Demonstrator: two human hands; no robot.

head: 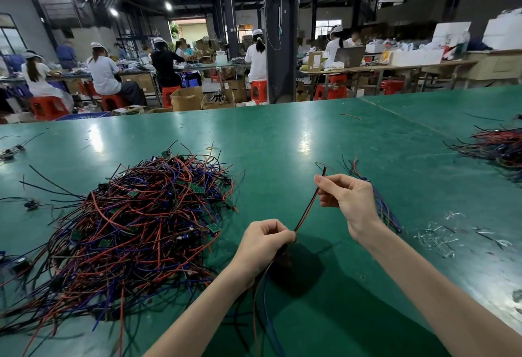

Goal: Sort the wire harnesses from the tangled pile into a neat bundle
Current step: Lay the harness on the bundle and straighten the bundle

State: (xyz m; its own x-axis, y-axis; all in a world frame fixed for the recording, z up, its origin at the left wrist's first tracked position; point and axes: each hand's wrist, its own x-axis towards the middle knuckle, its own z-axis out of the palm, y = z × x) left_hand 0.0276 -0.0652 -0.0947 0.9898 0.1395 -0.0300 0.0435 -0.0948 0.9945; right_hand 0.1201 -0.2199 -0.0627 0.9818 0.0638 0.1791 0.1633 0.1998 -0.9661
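Observation:
A big tangled pile of red, black and blue wire harnesses (135,224) with small green circuit boards lies on the green table (282,136) at the left. My left hand (265,241) grips the lower end of a red-and-black wire pair (309,205), and more wires hang below that fist. My right hand (347,198) pinches the upper end of the same pair, stretched straight between both hands. A small bundle of blue and red wires (387,212) lies under and behind my right hand.
A second heap of wires (500,144) sits at the table's right edge. Bits of clear plastic scrap (440,235) lie to the right of my right arm. Stray harnesses (11,151) lie at the far left. People work at benches beyond the table.

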